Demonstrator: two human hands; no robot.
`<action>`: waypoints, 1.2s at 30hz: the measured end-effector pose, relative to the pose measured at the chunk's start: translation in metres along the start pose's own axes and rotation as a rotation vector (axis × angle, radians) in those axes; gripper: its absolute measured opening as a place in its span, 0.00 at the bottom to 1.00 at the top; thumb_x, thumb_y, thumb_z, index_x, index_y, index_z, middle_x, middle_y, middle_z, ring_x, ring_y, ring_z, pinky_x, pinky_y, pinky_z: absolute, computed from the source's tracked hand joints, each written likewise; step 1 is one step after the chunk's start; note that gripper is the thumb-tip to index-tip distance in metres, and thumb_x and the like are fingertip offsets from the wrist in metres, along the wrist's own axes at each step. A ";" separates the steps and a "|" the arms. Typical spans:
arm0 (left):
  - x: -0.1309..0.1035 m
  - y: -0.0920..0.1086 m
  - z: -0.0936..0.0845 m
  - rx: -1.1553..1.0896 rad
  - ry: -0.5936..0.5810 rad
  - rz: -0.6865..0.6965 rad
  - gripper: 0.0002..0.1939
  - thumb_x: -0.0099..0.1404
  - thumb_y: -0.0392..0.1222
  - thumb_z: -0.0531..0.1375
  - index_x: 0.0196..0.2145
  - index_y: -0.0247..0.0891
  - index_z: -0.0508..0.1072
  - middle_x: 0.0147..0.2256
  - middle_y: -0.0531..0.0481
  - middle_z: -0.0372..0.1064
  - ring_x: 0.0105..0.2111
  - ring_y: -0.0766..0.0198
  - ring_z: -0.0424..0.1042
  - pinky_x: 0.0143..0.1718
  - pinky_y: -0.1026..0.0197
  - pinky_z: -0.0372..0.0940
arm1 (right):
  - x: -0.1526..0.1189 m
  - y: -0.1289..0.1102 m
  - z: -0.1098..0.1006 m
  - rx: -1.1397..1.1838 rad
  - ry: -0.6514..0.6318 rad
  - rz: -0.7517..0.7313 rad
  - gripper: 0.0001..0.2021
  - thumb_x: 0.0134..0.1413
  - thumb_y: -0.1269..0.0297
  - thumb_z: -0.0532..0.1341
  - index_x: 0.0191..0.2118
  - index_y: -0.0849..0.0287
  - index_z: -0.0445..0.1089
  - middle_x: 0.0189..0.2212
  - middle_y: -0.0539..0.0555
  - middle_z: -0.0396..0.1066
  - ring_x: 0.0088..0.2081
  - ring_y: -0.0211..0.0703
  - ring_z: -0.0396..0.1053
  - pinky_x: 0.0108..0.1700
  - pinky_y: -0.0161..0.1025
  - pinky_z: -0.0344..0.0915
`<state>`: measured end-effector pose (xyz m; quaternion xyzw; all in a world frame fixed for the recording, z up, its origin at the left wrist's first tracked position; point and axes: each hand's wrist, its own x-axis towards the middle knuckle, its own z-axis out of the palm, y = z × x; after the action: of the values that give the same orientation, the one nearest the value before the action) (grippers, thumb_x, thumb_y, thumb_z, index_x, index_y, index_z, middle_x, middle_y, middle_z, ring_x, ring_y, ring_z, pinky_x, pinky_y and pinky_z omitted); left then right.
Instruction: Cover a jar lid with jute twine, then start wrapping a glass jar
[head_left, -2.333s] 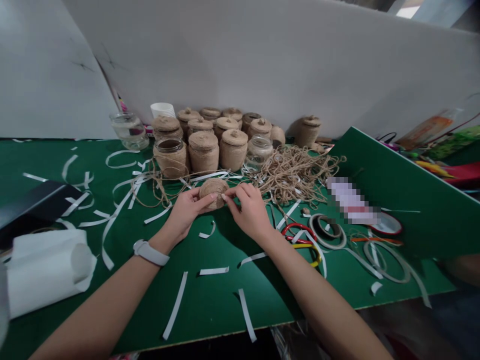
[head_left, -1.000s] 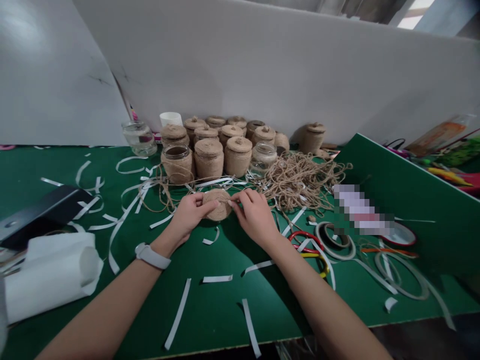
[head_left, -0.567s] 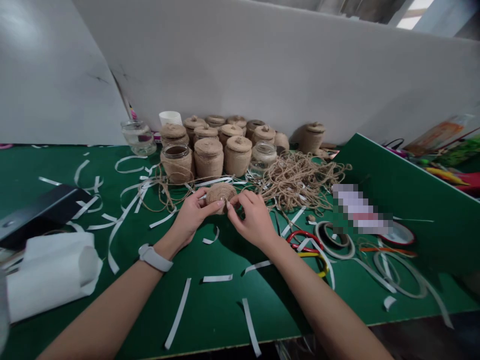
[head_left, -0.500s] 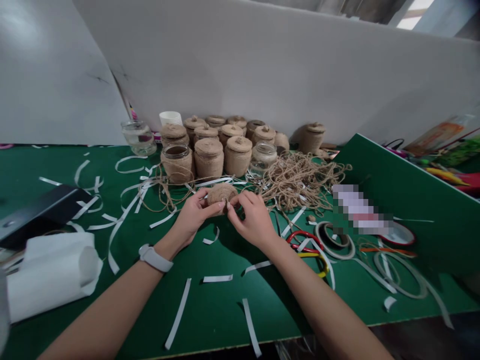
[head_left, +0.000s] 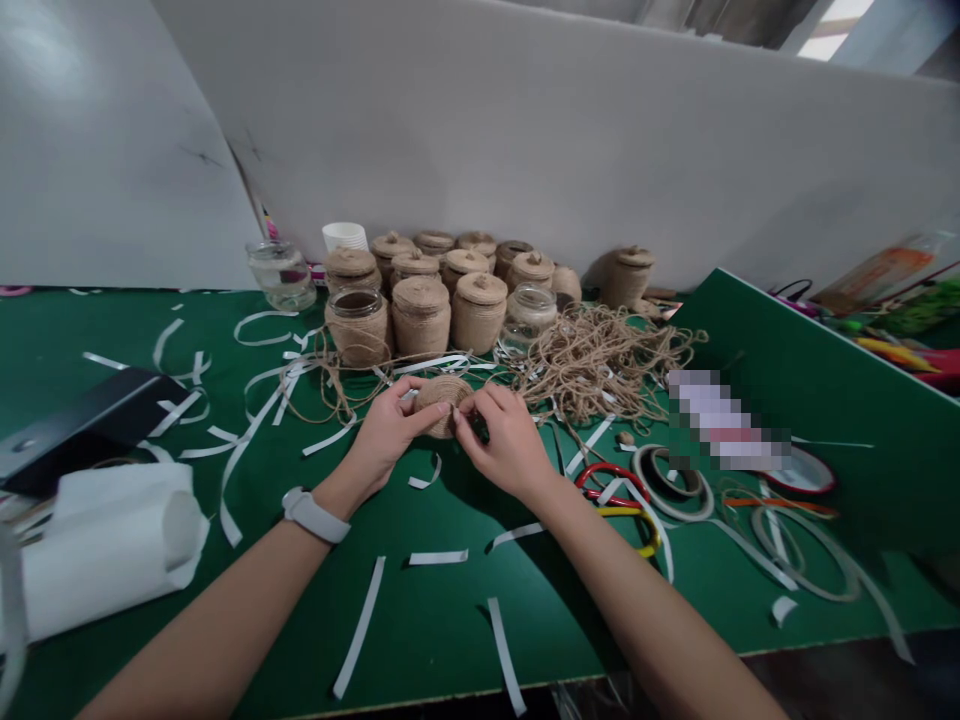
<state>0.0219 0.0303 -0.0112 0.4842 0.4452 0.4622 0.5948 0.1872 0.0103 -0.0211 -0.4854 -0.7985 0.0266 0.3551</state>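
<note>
A round lid covered in coiled jute twine (head_left: 442, 398) is held above the green table, tilted so its ringed face shows. My left hand (head_left: 390, 430) is closed around its left side, thumb pressed on the near edge. With thumb and fingertips together, my right hand (head_left: 499, 430) pinches at the lid's right edge; whether it grips a twine end there is too small to tell. Behind the hands stand several twine-wrapped jars (head_left: 421, 318), some lidded. A heap of loose jute twine (head_left: 600, 360) lies to the right of them.
White tape strips (head_left: 360, 625) lie scattered over the green tabletop (head_left: 435, 650). At right are scissors with red and yellow handles (head_left: 649, 540), tape rolls (head_left: 705, 500) and an upright green board (head_left: 795, 360). A white paper roll (head_left: 112, 550) and a black box (head_left: 90, 425) sit at left.
The lid's face has turned slightly between my fingers. Both hands keep their hold in nearly the same place, and the whole view has shifted a little.
</note>
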 end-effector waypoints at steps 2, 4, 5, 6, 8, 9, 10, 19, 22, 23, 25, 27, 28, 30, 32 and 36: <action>0.000 0.001 0.000 -0.013 -0.023 -0.021 0.24 0.47 0.43 0.72 0.40 0.37 0.71 0.35 0.48 0.77 0.36 0.58 0.76 0.41 0.56 0.70 | 0.000 0.000 0.000 -0.009 0.002 -0.006 0.06 0.62 0.65 0.54 0.34 0.57 0.66 0.33 0.54 0.69 0.38 0.45 0.66 0.42 0.42 0.60; -0.001 0.003 0.000 -0.003 -0.045 -0.031 0.24 0.46 0.42 0.73 0.40 0.36 0.72 0.37 0.47 0.77 0.39 0.58 0.76 0.43 0.57 0.69 | 0.000 0.000 -0.002 -0.033 -0.010 -0.018 0.06 0.62 0.66 0.53 0.35 0.57 0.66 0.34 0.55 0.69 0.38 0.45 0.66 0.41 0.42 0.61; -0.001 0.003 0.000 0.008 -0.054 -0.039 0.23 0.47 0.43 0.72 0.40 0.36 0.74 0.38 0.46 0.77 0.40 0.58 0.75 0.44 0.57 0.68 | 0.000 0.000 -0.003 -0.048 -0.017 -0.027 0.06 0.63 0.66 0.53 0.36 0.57 0.66 0.34 0.56 0.69 0.39 0.46 0.66 0.41 0.42 0.61; -0.002 0.004 0.000 0.020 -0.057 -0.051 0.22 0.48 0.44 0.72 0.40 0.36 0.75 0.39 0.46 0.77 0.40 0.57 0.75 0.44 0.57 0.68 | 0.000 0.000 -0.003 -0.062 -0.024 -0.037 0.07 0.63 0.66 0.53 0.36 0.58 0.66 0.34 0.56 0.69 0.39 0.46 0.66 0.41 0.42 0.61; -0.002 0.004 -0.001 0.038 -0.047 -0.087 0.21 0.49 0.46 0.71 0.40 0.36 0.76 0.39 0.45 0.77 0.40 0.56 0.75 0.41 0.56 0.69 | 0.001 0.000 -0.004 -0.088 -0.027 -0.054 0.08 0.64 0.66 0.52 0.36 0.58 0.67 0.35 0.57 0.69 0.39 0.47 0.66 0.40 0.43 0.61; -0.002 0.004 -0.001 0.039 -0.034 -0.104 0.21 0.49 0.47 0.71 0.40 0.36 0.76 0.39 0.45 0.77 0.39 0.56 0.75 0.40 0.56 0.69 | 0.001 0.001 -0.004 -0.097 -0.021 -0.059 0.08 0.64 0.66 0.52 0.36 0.58 0.67 0.35 0.57 0.69 0.39 0.48 0.66 0.40 0.43 0.61; -0.001 0.004 -0.001 0.037 -0.020 -0.114 0.21 0.48 0.47 0.71 0.39 0.36 0.76 0.38 0.45 0.77 0.38 0.56 0.75 0.39 0.57 0.70 | 0.001 0.002 -0.003 -0.100 -0.011 -0.059 0.08 0.64 0.65 0.52 0.36 0.58 0.67 0.35 0.57 0.70 0.39 0.48 0.66 0.40 0.43 0.61; -0.001 -0.001 0.003 0.049 0.060 0.034 0.21 0.47 0.47 0.72 0.37 0.35 0.75 0.35 0.47 0.77 0.38 0.57 0.75 0.42 0.57 0.68 | -0.001 0.004 0.002 0.072 0.094 -0.027 0.07 0.63 0.65 0.54 0.34 0.57 0.68 0.31 0.54 0.71 0.36 0.42 0.69 0.40 0.39 0.66; -0.003 0.001 0.006 -0.004 0.010 0.053 0.21 0.47 0.44 0.72 0.38 0.35 0.74 0.37 0.48 0.77 0.38 0.59 0.75 0.44 0.58 0.68 | -0.001 0.002 0.001 0.061 0.104 -0.014 0.07 0.63 0.66 0.54 0.34 0.57 0.67 0.31 0.55 0.71 0.36 0.43 0.68 0.40 0.39 0.66; -0.004 0.002 0.007 -0.019 0.000 0.047 0.21 0.47 0.43 0.72 0.38 0.36 0.74 0.37 0.49 0.77 0.38 0.59 0.75 0.43 0.58 0.68 | -0.001 0.001 0.001 0.054 0.104 -0.013 0.07 0.63 0.66 0.54 0.34 0.57 0.67 0.31 0.55 0.70 0.36 0.43 0.68 0.40 0.40 0.66; -0.005 0.002 0.007 -0.041 0.001 0.021 0.21 0.48 0.43 0.72 0.39 0.36 0.73 0.35 0.49 0.77 0.36 0.60 0.75 0.41 0.59 0.69 | 0.000 0.001 0.000 0.033 0.099 -0.023 0.07 0.62 0.66 0.54 0.34 0.57 0.67 0.31 0.55 0.70 0.36 0.44 0.68 0.40 0.40 0.66; -0.005 0.001 0.007 -0.054 0.019 -0.008 0.21 0.48 0.44 0.72 0.38 0.36 0.71 0.34 0.49 0.77 0.34 0.60 0.76 0.39 0.58 0.69 | -0.001 0.001 -0.001 0.011 0.085 -0.045 0.07 0.62 0.66 0.54 0.34 0.57 0.68 0.31 0.55 0.70 0.36 0.45 0.67 0.40 0.41 0.65; -0.005 0.001 0.006 -0.054 0.029 -0.016 0.22 0.48 0.44 0.72 0.38 0.36 0.71 0.33 0.49 0.77 0.33 0.60 0.76 0.38 0.58 0.69 | -0.001 0.001 -0.002 0.001 0.074 -0.056 0.07 0.63 0.66 0.54 0.34 0.57 0.68 0.31 0.55 0.70 0.36 0.45 0.67 0.40 0.41 0.65; -0.004 -0.001 0.005 -0.040 0.042 -0.012 0.22 0.48 0.45 0.72 0.38 0.36 0.71 0.32 0.49 0.77 0.33 0.60 0.76 0.37 0.58 0.69 | -0.001 0.000 -0.002 -0.019 0.048 -0.072 0.08 0.63 0.66 0.54 0.35 0.57 0.68 0.32 0.55 0.70 0.37 0.45 0.67 0.40 0.41 0.64; -0.003 -0.002 0.004 -0.026 0.061 0.011 0.21 0.47 0.45 0.72 0.36 0.36 0.71 0.32 0.49 0.77 0.33 0.60 0.76 0.37 0.59 0.69 | -0.001 0.000 -0.002 -0.043 0.043 -0.076 0.07 0.64 0.65 0.54 0.36 0.57 0.69 0.33 0.55 0.71 0.38 0.46 0.67 0.40 0.42 0.62; -0.002 0.001 0.005 -0.023 0.162 0.053 0.21 0.46 0.46 0.73 0.34 0.36 0.70 0.30 0.51 0.77 0.32 0.61 0.75 0.38 0.59 0.68 | -0.001 0.002 -0.003 -0.100 0.118 -0.010 0.06 0.63 0.62 0.56 0.40 0.57 0.69 0.36 0.55 0.74 0.40 0.47 0.68 0.45 0.46 0.59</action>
<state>0.0267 0.0271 -0.0095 0.4498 0.4737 0.5204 0.5499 0.1908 0.0101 -0.0199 -0.4992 -0.7790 -0.0438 0.3769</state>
